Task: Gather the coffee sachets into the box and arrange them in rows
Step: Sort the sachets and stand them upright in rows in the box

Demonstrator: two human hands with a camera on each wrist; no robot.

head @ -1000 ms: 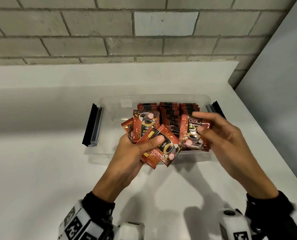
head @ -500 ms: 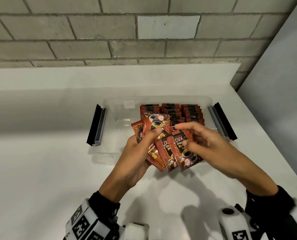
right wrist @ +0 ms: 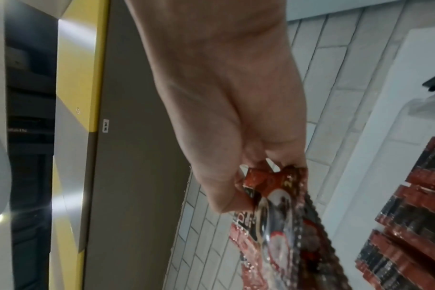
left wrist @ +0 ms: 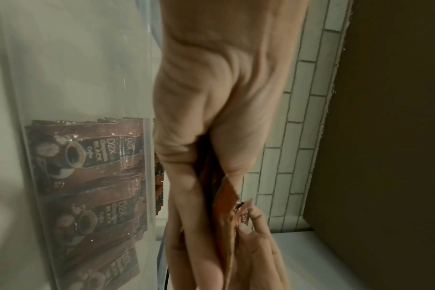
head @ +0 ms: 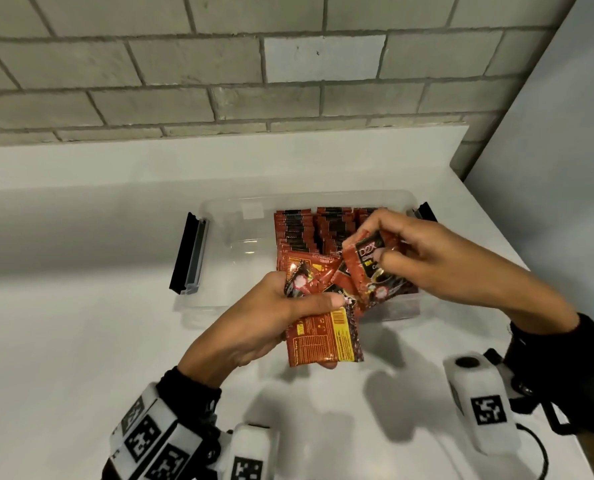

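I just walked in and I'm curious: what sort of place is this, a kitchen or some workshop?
Hard to say; probably a plain utility or work room, not clearly a kitchen. A bare white counter runs along a painted brick wall, and the only goods are coffee sachets in a clear plastic box.

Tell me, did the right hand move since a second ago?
Yes. The right hand, pinching a sachet, went toward the left hand's bunch, then back right and farther over the clear box and its rows.
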